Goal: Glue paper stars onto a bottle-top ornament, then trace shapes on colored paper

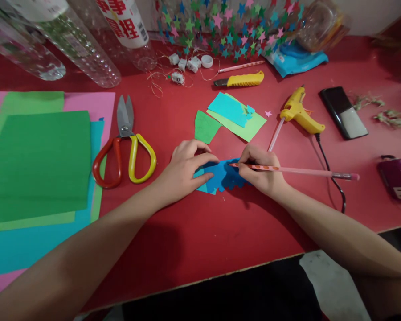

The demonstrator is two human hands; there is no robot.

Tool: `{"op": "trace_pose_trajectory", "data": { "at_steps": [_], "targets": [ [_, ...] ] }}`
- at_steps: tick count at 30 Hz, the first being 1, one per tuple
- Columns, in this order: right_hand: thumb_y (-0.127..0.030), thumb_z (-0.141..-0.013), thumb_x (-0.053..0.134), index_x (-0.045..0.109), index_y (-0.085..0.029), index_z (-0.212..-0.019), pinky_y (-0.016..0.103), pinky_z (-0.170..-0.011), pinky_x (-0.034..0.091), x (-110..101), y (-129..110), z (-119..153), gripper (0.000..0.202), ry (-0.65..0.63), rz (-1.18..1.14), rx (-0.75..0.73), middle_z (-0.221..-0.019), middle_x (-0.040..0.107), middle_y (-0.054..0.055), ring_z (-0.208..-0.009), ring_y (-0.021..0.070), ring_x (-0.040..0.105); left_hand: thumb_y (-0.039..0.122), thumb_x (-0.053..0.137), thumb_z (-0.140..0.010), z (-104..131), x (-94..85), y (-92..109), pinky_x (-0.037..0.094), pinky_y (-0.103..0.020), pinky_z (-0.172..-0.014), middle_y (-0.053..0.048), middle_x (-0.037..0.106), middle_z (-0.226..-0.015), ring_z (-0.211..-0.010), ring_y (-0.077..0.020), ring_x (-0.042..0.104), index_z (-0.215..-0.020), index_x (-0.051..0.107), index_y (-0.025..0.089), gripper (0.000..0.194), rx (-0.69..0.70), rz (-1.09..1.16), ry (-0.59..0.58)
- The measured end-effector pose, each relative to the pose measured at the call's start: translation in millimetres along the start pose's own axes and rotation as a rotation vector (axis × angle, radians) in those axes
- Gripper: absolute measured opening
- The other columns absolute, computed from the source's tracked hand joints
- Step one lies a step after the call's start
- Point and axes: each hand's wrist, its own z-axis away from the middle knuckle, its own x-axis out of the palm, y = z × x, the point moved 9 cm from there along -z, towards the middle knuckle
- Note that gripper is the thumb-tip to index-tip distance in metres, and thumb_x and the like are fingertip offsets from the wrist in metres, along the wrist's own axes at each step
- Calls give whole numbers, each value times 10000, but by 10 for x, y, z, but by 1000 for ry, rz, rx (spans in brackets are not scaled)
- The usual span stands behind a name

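Observation:
A pink pencil (297,170) is gripped in my right hand (262,167), its tip touching a blue piece of paper (225,176) with a jagged lower edge. Fingers apart, my left hand (187,167) presses down on the left end of that paper. Part of a light blue paper (207,186) shows beneath it. Just above lie a green paper scrap (206,127), a cyan paper piece (229,108) and a light green one (250,129). A small pink star (268,114) lies to their right.
Scissors (124,129) and stacked coloured sheets (40,165) lie left. A yellow cutter (243,80), a glue gun (299,111) with its cord, and a phone (343,112) lie behind and right. Plastic bottles (76,49) and strings of stars (227,26) line the back.

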Motion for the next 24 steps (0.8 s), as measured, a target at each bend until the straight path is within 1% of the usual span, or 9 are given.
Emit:
{"op": "trace_pose_trajectory", "data": {
  "at_steps": [4, 9, 14, 19, 24],
  "targets": [
    [-161, -674, 481, 441, -202, -600, 198, -426, 293, 25, -10, 3, 94, -35, 18, -13, -527, 472, -49, -456, 64, 402, 382, 579, -886, -3, -2, -4, 357, -455, -993, -64, 502, -1145, -1123, -257, 440, -1090, 647, 258, 248, -8, 7, 0],
    [-150, -684, 497, 456, -199, -613, 190, -422, 296, 71, -71, 32, 96, -86, 26, -91, -513, 469, -56, -446, 58, 384, 385, 580, -887, -1, 2, -10, 356, -459, -991, -67, 500, -1146, -1120, -259, 439, -1092, 646, 254, 253, -10, 6, -4],
    [-134, -704, 504, 474, -197, -634, 186, -438, 301, 127, -84, 56, 98, -145, 13, -116, -531, 508, -52, -462, 58, 409, 406, 572, -889, 3, 0, -13, 357, -458, -987, -64, 506, -1141, -1114, -257, 445, -1095, 645, 258, 265, -11, 13, 5],
    [-129, -715, 512, 492, -194, -649, 184, -454, 314, 155, -97, 70, 94, -172, 18, -142, -566, 549, -46, -474, 57, 427, 418, 578, -884, 2, 1, -15, 362, -450, -985, -58, 514, -1146, -1112, -254, 450, -1089, 646, 268, 262, -13, 8, 6],
    [-132, -725, 510, 497, -192, -651, 186, -473, 331, 175, -113, 75, 97, -190, 27, -161, -588, 548, -41, -494, 58, 429, 410, 581, -888, 2, -4, -11, 360, -447, -983, -60, 511, -1147, -1111, -250, 450, -1095, 648, 262, 264, -3, 7, 12]
  ]
}}
